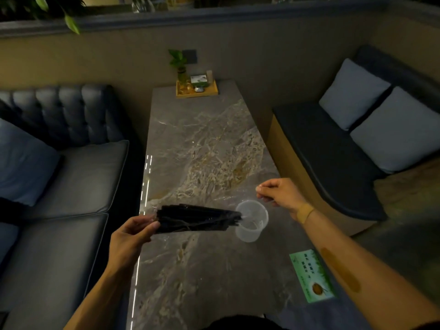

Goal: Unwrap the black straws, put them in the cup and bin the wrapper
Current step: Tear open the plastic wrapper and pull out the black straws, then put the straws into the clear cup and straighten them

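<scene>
Far left of the frame: a dark tufted sofa (71, 163) with a blue-grey cushion (21, 163) on its seat. Upper left corner: green leaves (71, 22) hanging over a ledge.

Lower left of centre: left hand (129, 236), fingers and thumb curled round the left end of a bundle of black straws (197, 219), gripping it. Bundle held roughly level above the table (202, 144), right ends fanned slightly and reaching the rim of the cup (252, 220); touching or just over it, cannot tell.

Centre: long marble-patterned table running away toward the top of the frame. At its far end, a wooden tray (197, 89) with a small potted plant (179, 65) and a few small items, too small to identify.

Right of centre, low: translucent plastic cup standing upright on the table, just right of the straws.

Just above and right of the cup: right hand (281, 195), fingertips pressed together in a pinch on a clear film wrapper (263, 198), barely visible against the table. Tan plaster on that wrist.

Lower right: green printed card (313, 276) lying flat on the table near the right forearm.

Far right: bench seat (328, 148) with two pale cushions (378, 117) leaning against its back.
</scene>
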Tool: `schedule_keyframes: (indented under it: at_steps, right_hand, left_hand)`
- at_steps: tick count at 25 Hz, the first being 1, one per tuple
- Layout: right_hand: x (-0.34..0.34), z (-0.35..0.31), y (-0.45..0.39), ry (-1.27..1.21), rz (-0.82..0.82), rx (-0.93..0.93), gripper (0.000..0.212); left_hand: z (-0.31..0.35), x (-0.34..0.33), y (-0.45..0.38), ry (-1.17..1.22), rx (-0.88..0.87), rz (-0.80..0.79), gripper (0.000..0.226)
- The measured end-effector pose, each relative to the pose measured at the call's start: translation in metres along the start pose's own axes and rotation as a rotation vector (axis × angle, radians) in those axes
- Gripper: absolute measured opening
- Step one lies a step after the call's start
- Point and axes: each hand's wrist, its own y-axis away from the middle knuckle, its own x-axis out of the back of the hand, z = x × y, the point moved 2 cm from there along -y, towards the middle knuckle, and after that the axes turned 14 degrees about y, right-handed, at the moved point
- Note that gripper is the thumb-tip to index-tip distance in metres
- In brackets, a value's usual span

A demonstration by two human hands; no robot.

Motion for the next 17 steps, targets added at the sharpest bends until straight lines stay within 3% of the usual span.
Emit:
schedule_keyframes:
  at_steps: [11,17]
  right_hand:
    - [-0.011,0.016,-0.015,-0.176,-0.118,-0.063,0.011]
    - [-0.007,0.031,-0.02,-0.268,-0.095,-0.123,0.011]
  left_hand:
    - [0.026,-0.011,0.01,-0.071,-0.048,0.038,0.033]
    - [0.057,-0.042,-0.005,-0.145,-0.131,-0.045,0.035]
